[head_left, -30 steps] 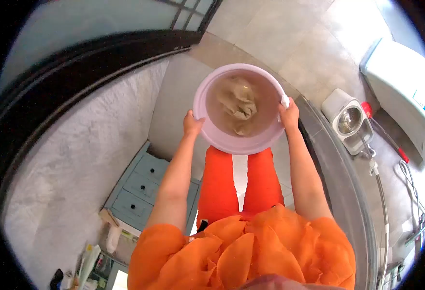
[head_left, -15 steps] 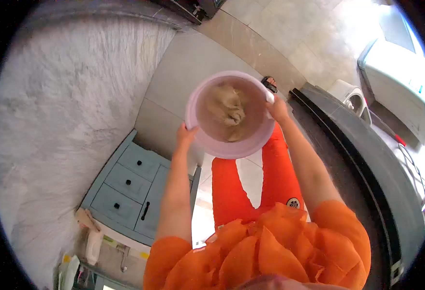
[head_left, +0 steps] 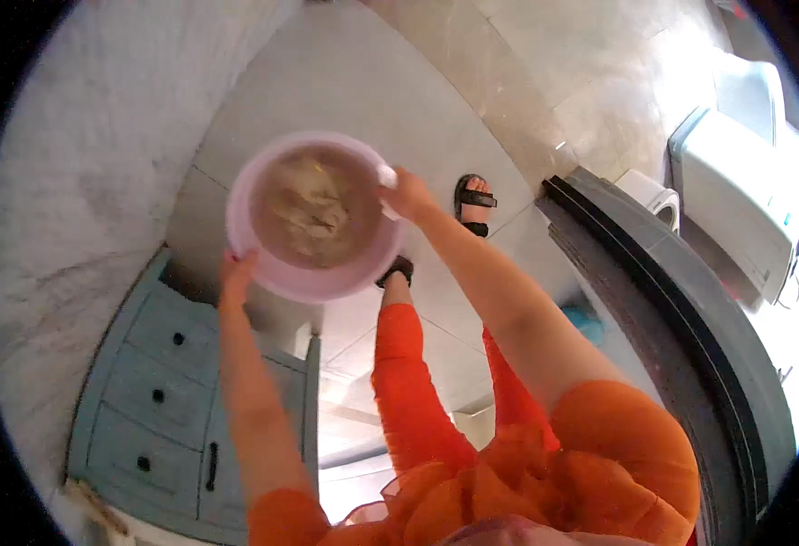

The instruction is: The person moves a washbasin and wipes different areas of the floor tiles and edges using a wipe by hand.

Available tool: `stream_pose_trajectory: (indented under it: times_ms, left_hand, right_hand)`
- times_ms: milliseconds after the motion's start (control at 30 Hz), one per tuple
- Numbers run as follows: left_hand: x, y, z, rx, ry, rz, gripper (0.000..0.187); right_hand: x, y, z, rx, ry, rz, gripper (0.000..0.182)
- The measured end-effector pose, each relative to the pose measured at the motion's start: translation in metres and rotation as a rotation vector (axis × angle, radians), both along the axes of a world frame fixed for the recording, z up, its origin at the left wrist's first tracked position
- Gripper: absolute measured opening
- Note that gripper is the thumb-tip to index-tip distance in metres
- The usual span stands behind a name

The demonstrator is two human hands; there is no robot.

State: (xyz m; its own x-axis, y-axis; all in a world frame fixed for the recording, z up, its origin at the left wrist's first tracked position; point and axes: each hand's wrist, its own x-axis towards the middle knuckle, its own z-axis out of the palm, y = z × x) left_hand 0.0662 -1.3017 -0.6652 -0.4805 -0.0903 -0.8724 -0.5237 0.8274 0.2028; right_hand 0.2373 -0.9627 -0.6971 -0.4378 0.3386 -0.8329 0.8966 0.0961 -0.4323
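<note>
A pink plastic basin (head_left: 313, 284) is held out in front of me above the tiled floor. Murky water fills it, with a pale wet cloth (head_left: 313, 205) lying in the water. My left hand (head_left: 239, 273) grips the rim on the near left side. On the far right of the rim, my right hand (head_left: 408, 196) is closed around the edge, where something small and white (head_left: 387, 177) shows beside the fingers. The fingertips under the rim are hidden on both sides.
A blue-grey drawer cabinet (head_left: 158, 364) stands at lower left beside a marble wall (head_left: 81, 182). To the right runs a dark door frame (head_left: 663, 291), with a white washing machine (head_left: 740, 191) beyond it. My sandalled foot (head_left: 475, 200) is on the floor tiles.
The basin and both hands have shifted left in view. My legs have gone from together to striding apart, and the cabinet and room have shifted in view as well.
</note>
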Motion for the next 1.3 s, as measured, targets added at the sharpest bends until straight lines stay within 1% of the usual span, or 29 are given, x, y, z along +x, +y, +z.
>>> stream_pose_trajectory:
  times_ms: [33,67,200,300,333,367,433,467,533,600,667,700,767,800,867,933,1000,1100,1200,1267,1300]
  left_hand:
    - [-0.006,-0.029,-0.036,-0.02,-0.014,0.025,0.057]
    - [-0.009,-0.036,-0.05,-0.022,-0.007,0.069,0.055]
    - [-0.033,-0.028,-0.071,0.069,0.032,0.219,0.052]
    - [-0.045,-0.07,-0.118,0.124,0.036,0.266,0.055]
    - [-0.047,-0.081,-0.131,0.119,0.042,0.194,0.055]
    - [-0.05,-0.094,-0.139,0.11,0.048,0.118,0.056]
    - [-0.053,-0.088,-0.149,0.106,0.063,0.125,0.057]
    - [-0.054,-0.085,-0.149,0.099,0.057,0.201,0.059]
    - [-0.055,-0.091,-0.153,0.045,0.039,0.25,0.06]
    - [-0.065,-0.109,-0.165,-0.036,0.031,0.197,0.059]
    - [-0.072,-0.083,-0.155,0.011,0.257,0.105,0.057]
    - [-0.074,-0.059,-0.139,0.035,0.377,0.053,0.057]
    - [-0.074,0.01,-0.102,0.101,0.631,-0.071,0.055]
    - [-0.063,0.046,-0.084,0.134,0.744,-0.137,0.054]
    - [-0.018,0.167,-0.057,0.767,0.365,-0.026,0.051]
    - [0.019,0.243,-0.055,0.82,0.061,0.046,0.047]
    - [0.044,0.279,-0.069,0.826,0.08,-0.219,0.046]
    - [0.064,0.318,-0.063,0.698,0.062,-0.198,0.03]
    - [0.078,0.344,-0.075,0.737,0.084,-0.239,0.02]
    - [0.091,0.354,-0.092,0.771,0.1,-0.416,0.022]
    - [0.098,0.36,-0.089,0.789,0.112,-0.496,0.022]
  right_hand:
    - [-0.01,-0.007,-0.013,0.008,0.031,0.007,0.047]
    - [-0.02,-0.013,-0.02,-0.007,0.038,0.004,0.046]
    - [-0.059,-0.034,-0.068,0.04,0.053,0.067,0.043]
    - [-0.072,-0.048,-0.092,0.088,0.122,0.111,0.042]
    - [-0.076,-0.05,-0.097,0.067,0.099,0.114,0.041]
    - [-0.082,-0.053,-0.099,0.041,0.075,0.114,0.04]
    - [-0.091,-0.05,-0.105,0.01,0.085,0.133,0.04]
    - [-0.092,-0.052,-0.104,-0.006,0.105,0.145,0.04]
    - [-0.092,-0.047,-0.107,-0.081,0.164,0.199,0.042]
    - [-0.089,-0.028,-0.108,-0.187,0.258,0.283,0.044]
    - [-0.083,-0.004,-0.109,-0.306,0.263,0.3,0.045]
    - [-0.081,0.008,-0.109,-0.362,0.273,0.305,0.046]
    - [-0.078,0.037,-0.098,-0.403,0.441,0.189,0.05]
    - [-0.074,0.048,-0.093,-0.427,0.514,0.125,0.052]
    - [-0.067,0.059,-0.091,-0.467,0.603,0.056,0.055]
    - [-0.054,0.073,-0.074,-0.5,0.64,-0.057,0.057]
    - [-0.037,0.086,-0.051,-0.524,0.626,-0.207,0.055]
    - [0.005,0.115,-0.034,-0.808,0.465,-0.518,0.05]
    - [0.048,0.132,-0.049,-0.929,0.523,-0.534,0.046]
    - [0.064,0.13,-0.063,-0.869,0.536,-0.596,0.047]
    - [0.071,0.13,-0.067,-0.835,0.535,-0.631,0.049]
